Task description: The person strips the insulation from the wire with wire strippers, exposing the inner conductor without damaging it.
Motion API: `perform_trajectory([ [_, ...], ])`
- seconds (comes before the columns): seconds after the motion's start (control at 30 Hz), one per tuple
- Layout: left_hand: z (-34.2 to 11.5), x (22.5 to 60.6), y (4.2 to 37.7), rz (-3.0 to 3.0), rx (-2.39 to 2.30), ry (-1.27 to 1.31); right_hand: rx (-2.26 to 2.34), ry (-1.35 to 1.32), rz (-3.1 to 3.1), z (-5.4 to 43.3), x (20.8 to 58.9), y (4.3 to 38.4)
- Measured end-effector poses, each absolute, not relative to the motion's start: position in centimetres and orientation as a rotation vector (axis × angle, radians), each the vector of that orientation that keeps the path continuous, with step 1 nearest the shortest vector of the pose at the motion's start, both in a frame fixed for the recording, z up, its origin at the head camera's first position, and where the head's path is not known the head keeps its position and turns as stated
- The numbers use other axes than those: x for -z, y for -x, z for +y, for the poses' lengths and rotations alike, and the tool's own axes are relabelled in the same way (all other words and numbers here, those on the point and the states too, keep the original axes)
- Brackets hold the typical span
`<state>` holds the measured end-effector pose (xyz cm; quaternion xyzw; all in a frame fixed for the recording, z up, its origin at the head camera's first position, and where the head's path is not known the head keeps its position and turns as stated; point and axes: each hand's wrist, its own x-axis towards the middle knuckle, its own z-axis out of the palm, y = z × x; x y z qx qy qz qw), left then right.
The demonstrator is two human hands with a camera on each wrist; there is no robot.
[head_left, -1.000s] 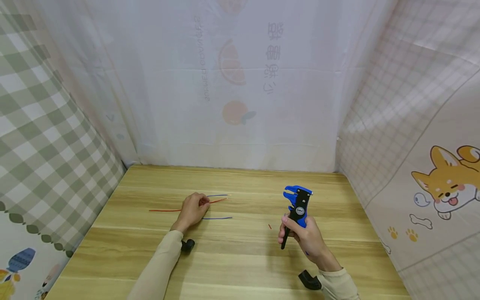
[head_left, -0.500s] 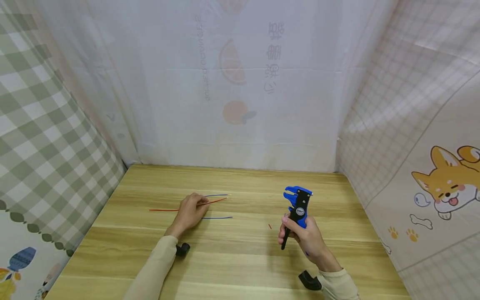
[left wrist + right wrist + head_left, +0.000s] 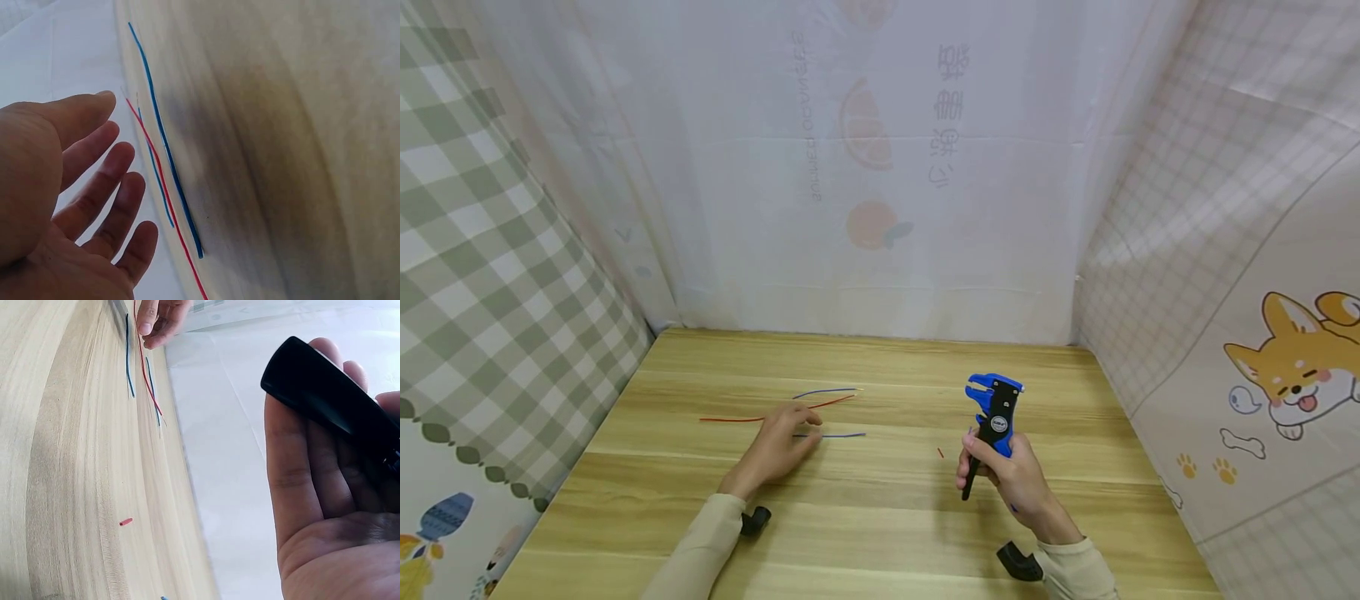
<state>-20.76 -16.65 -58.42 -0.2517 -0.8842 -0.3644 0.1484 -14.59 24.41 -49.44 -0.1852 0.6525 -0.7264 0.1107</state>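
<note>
- Left hand (image 3: 778, 442) has drawn back slightly toward the person since half a second ago, its thumb and fingers now parted; the long, thin red wire (image 3: 833, 402) remains in place.
- Left hand: fingers spread and loosely bent, gripping nothing; positioned over the near side of the red wire, contact cannot be told.
- Red wire: lying on the pale wood-grain table (image 3: 880, 517), partly hidden by the hand.
- Thin blue wire with pale tip (image 3: 827, 390): just beyond the red wire.
- Second thin blue wire (image 3: 842, 435): on the near side of the red wire.
- Right hand (image 3: 1015, 475): gripping the blue-and-black pistol-shaped wire stripper (image 3: 1000, 408), well right of the red wire.
- Short red tubular piece (image 3: 940, 452): on the table, right of the red wire.
</note>
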Motion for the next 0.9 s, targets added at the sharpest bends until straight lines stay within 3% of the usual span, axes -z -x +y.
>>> perform_trajectory([
  [0.27, -15.7, 58.1, 20.6, -2.558, 1.014, 0.800, 2.116, 0.535, 1.910, 24.3, 49.7, 14.7],
  [0.9, -14.3, 55.9, 19.9, -2.968, 0.908, 0.532, 2.078, 0.539, 1.932, 24.3, 50.0, 14.8],
])
